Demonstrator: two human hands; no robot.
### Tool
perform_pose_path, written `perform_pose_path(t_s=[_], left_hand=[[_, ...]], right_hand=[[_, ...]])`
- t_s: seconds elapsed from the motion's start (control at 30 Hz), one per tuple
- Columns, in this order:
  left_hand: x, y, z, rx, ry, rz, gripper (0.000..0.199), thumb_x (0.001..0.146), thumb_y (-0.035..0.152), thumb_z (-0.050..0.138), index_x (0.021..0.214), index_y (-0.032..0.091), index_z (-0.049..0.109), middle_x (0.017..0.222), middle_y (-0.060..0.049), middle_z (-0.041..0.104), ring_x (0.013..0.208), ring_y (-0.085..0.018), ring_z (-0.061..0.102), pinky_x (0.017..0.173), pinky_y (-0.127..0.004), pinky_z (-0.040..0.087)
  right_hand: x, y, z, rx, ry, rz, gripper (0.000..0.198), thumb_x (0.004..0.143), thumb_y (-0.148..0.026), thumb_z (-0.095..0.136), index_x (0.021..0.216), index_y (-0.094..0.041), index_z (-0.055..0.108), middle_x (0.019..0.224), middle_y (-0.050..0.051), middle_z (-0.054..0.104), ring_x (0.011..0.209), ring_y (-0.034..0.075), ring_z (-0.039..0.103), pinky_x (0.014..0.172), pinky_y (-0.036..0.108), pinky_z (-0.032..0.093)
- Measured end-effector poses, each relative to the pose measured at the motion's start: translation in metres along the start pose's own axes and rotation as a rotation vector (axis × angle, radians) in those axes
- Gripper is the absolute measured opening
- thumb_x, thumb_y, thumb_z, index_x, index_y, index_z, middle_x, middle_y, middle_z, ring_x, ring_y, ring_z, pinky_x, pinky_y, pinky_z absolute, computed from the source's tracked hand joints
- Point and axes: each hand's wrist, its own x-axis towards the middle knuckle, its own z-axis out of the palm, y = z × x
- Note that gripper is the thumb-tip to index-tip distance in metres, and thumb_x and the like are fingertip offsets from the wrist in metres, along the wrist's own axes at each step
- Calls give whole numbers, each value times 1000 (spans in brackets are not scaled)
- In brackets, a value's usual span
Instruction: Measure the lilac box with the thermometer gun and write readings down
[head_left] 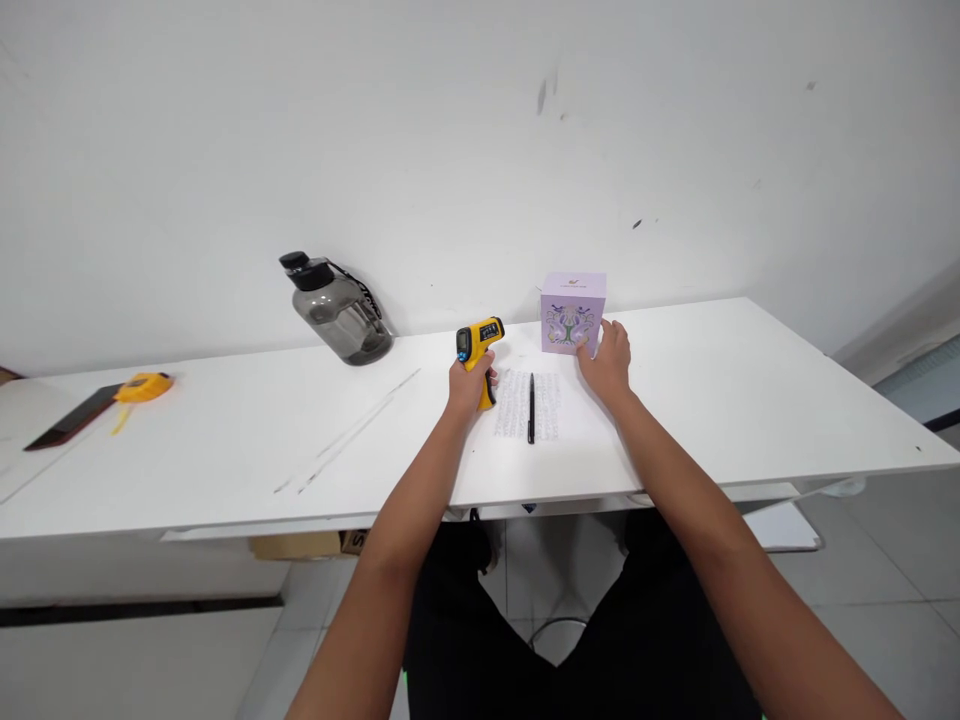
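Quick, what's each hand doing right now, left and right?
Left hand: closed around the grip of the yellow infrared thermometer.
Right hand: open, fingers touching the side of the purple box.

Wall (480,130): plain white, matt, marked by a few small dark scuffs toward the upper right; meets the far edge of the table.
Table (750,400): long white top, running nearly the full width of the view, with faint pale streaks left of centre.
Floor (885,580): large light grey tiles with thin joints, seen below and to the right of the table.
Shelf (780,525): white panel showing beneath the table's right end.
Cardboard box (300,545): brown, partly hidden under the table edge.
Light: even, soft, shadows weak.
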Motion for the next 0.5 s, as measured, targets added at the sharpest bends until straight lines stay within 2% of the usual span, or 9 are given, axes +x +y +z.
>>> perform_pose_path(t_s=[0.07,0.13,0.2,0.27,0.33,0.43,0.5], left_hand=[[-1,0,1,9,17,8,41,68,44,82,91,15,63,59,1,61,49,-12,57,53,-27,50],[-1,-1,2,25,44,50,40,69,43,81,91,15,63,61,1,61,51,-11,57,54,-27,51],[-1,-3,3,52,71,99,39,69,42,81,91,15,64,63,2,61,53,-11,57,56,-26,51],[-1,-6,4,82,80,145,38,70,42,80,92,16,64,67,1,62,56,-11,59,57,-27,52],[-2,-10,5,124,73,187,38,71,44,79,92,16,64,71,0,64,59,-12,60,59,-27,52],[-2,-16,6,200,41,235,38,73,48,76,92,17,65,76,-2,66,63,-14,63,63,-29,53],[-3,-18,5,251,38,269,39,75,51,75,94,19,65,81,-3,69,66,-15,65,67,-31,54]], right_hand=[[-1,-4,-4,-20,62,-42,62,85,-37,54,142,-16,42,149,24,43,140,40,40,113,61,34],[-3,-13,-10,-49,102,-119,52,88,-35,50,137,-17,48,135,21,55,126,37,52,105,57,41],[-8,-26,-16,-87,54,-212,42,94,-34,44,131,-16,55,115,18,65,108,33,60,96,50,46],[-16,-39,-20,-116,-116,-291,40,99,-37,41,128,-16,60,100,14,71,95,28,65,88,41,48],[-26,-52,-20,-155,-378,-354,44,102,-45,41,133,-19,59,92,9,74,88,25,67,80,34,47],[-40,-64,-14,-252,-678,-467,49,104,-52,39,139,-24,56,104,8,77,94,25,70,73,30,42],[-46,-68,-9,-310,-773,-528,46,105,-52,35,127,-23,64,109,9,76,97,25,70,71,30,39]])
